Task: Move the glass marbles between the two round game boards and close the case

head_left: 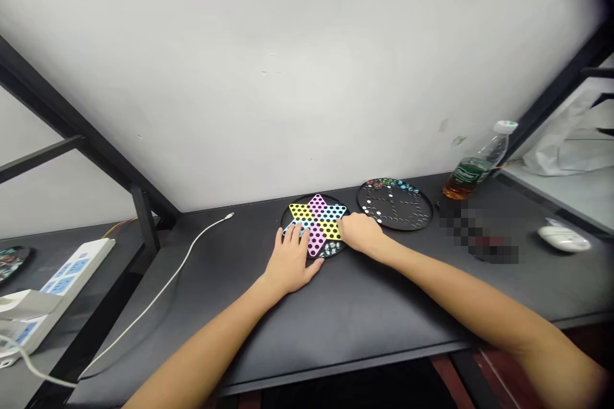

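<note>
Pink, yellow and blue star-shaped board [316, 225] with rows of black holes, set between two bare hands

Far to the left of the hands, part of a round black tray [10, 263] with dark, shiny pieces lies at the edge of view. Nearer, but well apart from the left hand, is a long white plastic power strip [71, 278] with blue socket faces, and a white plug-in block [29, 302] sits on it. A black metal frame [112, 172] rises next, then a thin white cable [190, 249] curves over the black table [249, 326], its metal tip pointing toward the board.

The left hand [289, 262] lies flat and loose, fingers spread onto the star's near left part, thumb out along the near rim. Between the hands, glassy pieces [332, 248] show in a gap of the round black base. The right hand [361, 231] is curled at the board's right edge; whether it grips anything cannot be told.

Just beyond the right hand lies a round black game tray [400, 212] with hollows, some white pieces on it and coloured ones along its far edge. Further right of that hand stand a clear plastic bottle [472, 169], green-labelled and white-capped with amber liquid, then a white computer mouse [563, 238] and a whitish plastic bag [566, 140].
</note>
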`<state>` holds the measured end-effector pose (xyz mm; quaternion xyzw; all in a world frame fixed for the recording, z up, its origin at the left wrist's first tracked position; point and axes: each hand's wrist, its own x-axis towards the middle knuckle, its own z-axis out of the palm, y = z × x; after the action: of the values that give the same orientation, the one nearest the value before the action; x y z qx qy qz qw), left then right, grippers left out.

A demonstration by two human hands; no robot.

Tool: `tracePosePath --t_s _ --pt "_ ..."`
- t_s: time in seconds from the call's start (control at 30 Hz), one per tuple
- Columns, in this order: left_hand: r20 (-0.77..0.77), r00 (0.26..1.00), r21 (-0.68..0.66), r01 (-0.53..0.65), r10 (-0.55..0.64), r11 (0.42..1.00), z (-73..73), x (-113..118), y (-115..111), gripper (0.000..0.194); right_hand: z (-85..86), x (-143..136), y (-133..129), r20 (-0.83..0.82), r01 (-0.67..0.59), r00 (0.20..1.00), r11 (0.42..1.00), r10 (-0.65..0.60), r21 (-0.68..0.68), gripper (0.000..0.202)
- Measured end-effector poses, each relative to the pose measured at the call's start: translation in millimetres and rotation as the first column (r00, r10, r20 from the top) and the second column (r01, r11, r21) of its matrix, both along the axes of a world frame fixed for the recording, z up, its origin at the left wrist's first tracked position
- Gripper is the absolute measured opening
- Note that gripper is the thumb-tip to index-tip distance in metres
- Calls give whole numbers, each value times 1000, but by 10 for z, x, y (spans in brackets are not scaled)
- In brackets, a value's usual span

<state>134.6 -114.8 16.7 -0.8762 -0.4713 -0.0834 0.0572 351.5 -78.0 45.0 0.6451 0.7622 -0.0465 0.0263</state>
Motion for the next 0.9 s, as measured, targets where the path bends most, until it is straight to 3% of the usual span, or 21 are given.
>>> tracePosePath --t_s 0.27,0.4,0.47,0.53,0.6,0.63,0.7,0.73,0.77,0.9 --pt "3 1000 0 -2 2 1000 6 -3 -5 69 -77 13 17 -73 99 993 995 -97 18 53" --pt "9 1000 1 -9 9 1000 3 -11 -1 68 -45 149 174 -307 132 941 990 -140 -48 48" --pt "8 1000 -3 -10 10 1000 1 -18 3 68 36 340 329 -568 138 790 969 -232 -205 48" --pt "6 1000 -8 -6 6 1000 1 -25 9 67 146 628 501 -790 70 464 906 -401 -419 45" --pt "7 1000 -10 -1 1 1000 5 -31 16 66 251 978 653 -839 -89 126 836 -529 -541 38" --pt "8 1000 -10 -1 1 1000 8 -33 19 66 290 1156 712 -829 -159 14 817 -559 -554 34" --pt "9 1000 -11 0 0 1000 14 -36 25 65 322 1478 794 -826 -183 -105 828 -553 -531 28" --pt "9 1000 -11 2 -1 1000 16 -36 28 65 311 1606 819 -843 -128 -102 848 -527 -515 27" --pt "7 1000 -13 4 -4 1000 17 -37 31 65 284 1709 838 -871 -31 -47 872 -489 -488 27" --pt "7 1000 -16 20 -20 1000 14 -41 41 67 71 1873 892 -858 379 347 893 -379 -241 37"
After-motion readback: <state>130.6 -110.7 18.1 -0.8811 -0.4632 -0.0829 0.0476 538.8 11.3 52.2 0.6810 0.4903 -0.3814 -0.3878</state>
